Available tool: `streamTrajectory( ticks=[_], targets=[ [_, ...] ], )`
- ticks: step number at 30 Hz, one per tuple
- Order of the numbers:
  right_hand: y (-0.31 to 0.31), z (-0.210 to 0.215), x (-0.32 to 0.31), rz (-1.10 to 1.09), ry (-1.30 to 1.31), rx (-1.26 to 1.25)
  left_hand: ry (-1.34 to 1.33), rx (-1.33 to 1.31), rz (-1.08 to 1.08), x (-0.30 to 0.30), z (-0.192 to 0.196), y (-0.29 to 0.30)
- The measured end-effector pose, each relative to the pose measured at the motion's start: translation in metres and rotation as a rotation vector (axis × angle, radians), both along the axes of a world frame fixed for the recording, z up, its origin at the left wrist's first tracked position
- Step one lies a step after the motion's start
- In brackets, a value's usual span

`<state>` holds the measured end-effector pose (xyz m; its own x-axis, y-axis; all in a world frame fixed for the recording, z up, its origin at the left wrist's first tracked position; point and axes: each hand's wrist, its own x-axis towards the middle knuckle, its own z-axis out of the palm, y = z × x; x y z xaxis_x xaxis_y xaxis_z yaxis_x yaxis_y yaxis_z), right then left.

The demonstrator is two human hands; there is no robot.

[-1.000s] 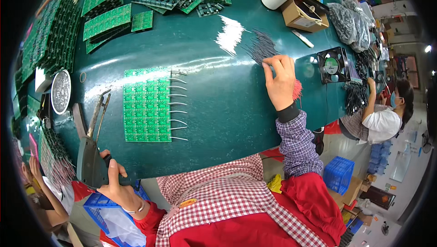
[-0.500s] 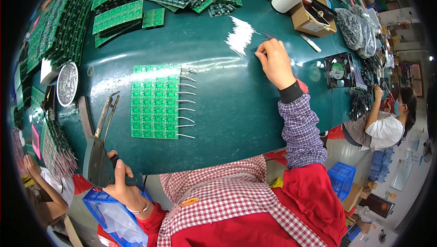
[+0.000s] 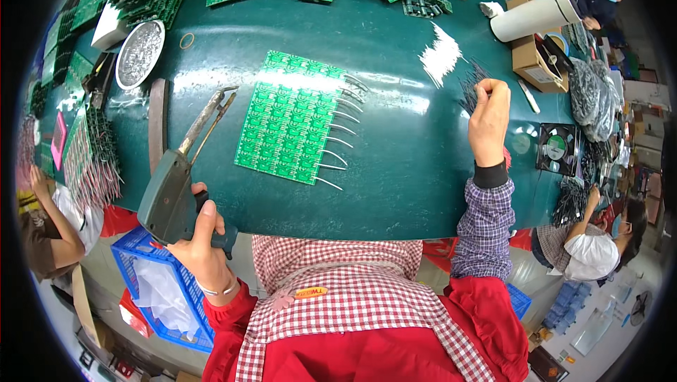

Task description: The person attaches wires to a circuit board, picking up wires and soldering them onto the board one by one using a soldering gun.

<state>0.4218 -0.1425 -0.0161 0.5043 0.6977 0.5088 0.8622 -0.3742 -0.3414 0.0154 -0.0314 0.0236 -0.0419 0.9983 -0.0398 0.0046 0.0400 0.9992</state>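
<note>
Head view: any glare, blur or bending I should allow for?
Head view: bright glare streaks on the green table, strongest beside the circuit board panel; table edges bend toward the dark rim; right hand and left hand look sharp, no motion blur.

Bright overhead light; white glare streaks on green table (image 3: 395, 170); strong fisheye bending, dark vignette at rim.

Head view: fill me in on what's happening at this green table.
A person in a checked apron sits at the green table. The left hand grips a pistol-style soldering gun, its tip pointing toward a green circuit board panel with wire leads sticking out of its right edge. The right hand is pinched at a pile of thin dark wires. Other people work at both sides.
</note>
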Motion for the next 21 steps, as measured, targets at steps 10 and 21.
streamTrajectory(
  ticks=[10, 21],
  targets=[
    [-0.002, 0.045, -0.033, 0.379, 0.176, -0.408, 0.015, 0.005, -0.021, 0.001, -0.001, -0.002],
    [0.018, 0.041, -0.040, 0.459, -0.059, -0.698, -0.015, -0.022, -0.037, -0.008, -0.005, -0.007]
  ],
)
